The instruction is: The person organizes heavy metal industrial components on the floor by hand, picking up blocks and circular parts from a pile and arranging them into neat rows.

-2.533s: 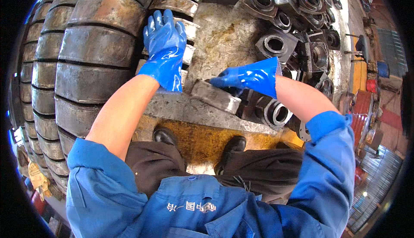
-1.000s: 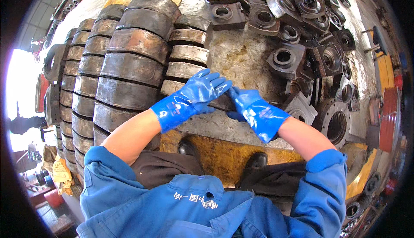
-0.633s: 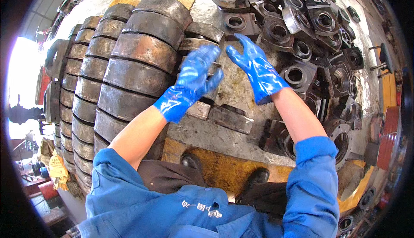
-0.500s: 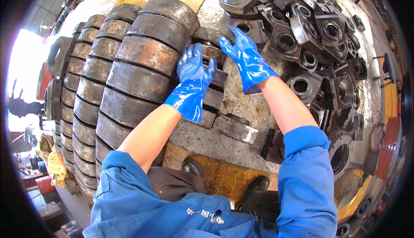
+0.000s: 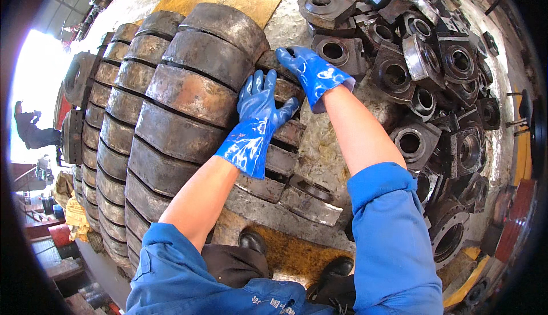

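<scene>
- Starting with the landmark: a long row of thick, dark, rust-stained steel rings (image 5: 188, 86), packed side by side.
- Hard by its right flank, spotting a shorter row of narrower, curved grey steel pieces (image 5: 279, 159); toward that row's far end, a tarnished, curved metal piece (image 5: 285, 91), showing between both hands.
- Watching the left hand in its shiny blue rubber glove (image 5: 257, 102), just right of the long row: with fingers nearly straight, thumb spread wide, and nothing held in sight.
- Over to the right hand in a matching blue glove (image 5: 303, 66), farther right of the long row, with fingers bent down toward the shorter row's far end; cannot tell whether gripping, with the tips hidden.
- Reading the key relation: tarnished piece just right of the left fingers, away from the long row; with its long axis pointing crosswise out from that row. Calling the left hand nearer, with its thumb by the near edge, contact unclear.
</scene>
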A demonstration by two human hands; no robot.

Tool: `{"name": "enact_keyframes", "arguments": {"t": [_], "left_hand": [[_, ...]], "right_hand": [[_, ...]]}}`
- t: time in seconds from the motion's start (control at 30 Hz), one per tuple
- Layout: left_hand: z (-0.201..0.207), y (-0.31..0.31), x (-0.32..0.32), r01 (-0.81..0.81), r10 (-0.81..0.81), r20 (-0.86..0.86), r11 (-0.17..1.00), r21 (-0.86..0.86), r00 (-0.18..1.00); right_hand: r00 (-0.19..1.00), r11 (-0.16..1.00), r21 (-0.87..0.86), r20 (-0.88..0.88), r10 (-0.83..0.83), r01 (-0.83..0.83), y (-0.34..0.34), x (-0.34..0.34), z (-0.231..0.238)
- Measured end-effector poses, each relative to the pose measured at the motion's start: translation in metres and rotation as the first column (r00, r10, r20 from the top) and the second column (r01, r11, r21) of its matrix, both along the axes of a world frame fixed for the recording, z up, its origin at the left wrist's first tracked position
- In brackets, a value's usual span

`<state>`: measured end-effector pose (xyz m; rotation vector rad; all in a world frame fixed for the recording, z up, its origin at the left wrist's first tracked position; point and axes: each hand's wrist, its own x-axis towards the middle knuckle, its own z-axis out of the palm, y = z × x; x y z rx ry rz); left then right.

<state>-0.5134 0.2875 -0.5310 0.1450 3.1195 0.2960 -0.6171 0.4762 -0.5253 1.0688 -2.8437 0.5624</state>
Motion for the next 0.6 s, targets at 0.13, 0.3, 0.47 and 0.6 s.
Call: {"name": "enact_keyframes", "arguments": {"t": [0.13,0.3,0.47,0.6], "left_hand": [[0.011,-0.001,-0.006,0.020,-0.020,0.003,1.000,-0.013,1.000],[0.017,-0.003,-0.006,0.039,-0.038,0.024,0.999,-0.018,0.999],[0.026,0.003,-0.003,0.043,-0.043,0.029,0.999,0.002,0.999],[0.014,0.003,-0.003,0.096,-0.093,-0.043,0.994,0.054,0.995]], "right_hand": [[0.829,0.954,-0.132,0.535,-0.161,0.270,0.001,-0.005,0.018],[0.792,0.930,-0.101,0.562,-0.240,0.353,0.009,0.015,0.048],[0.797,0.933,-0.183,0.585,-0.150,0.310,0.016,0.003,0.034],[0.800,0.927,-0.223,0.588,-0.120,0.303,0.020,-0.015,-0.004]]}}
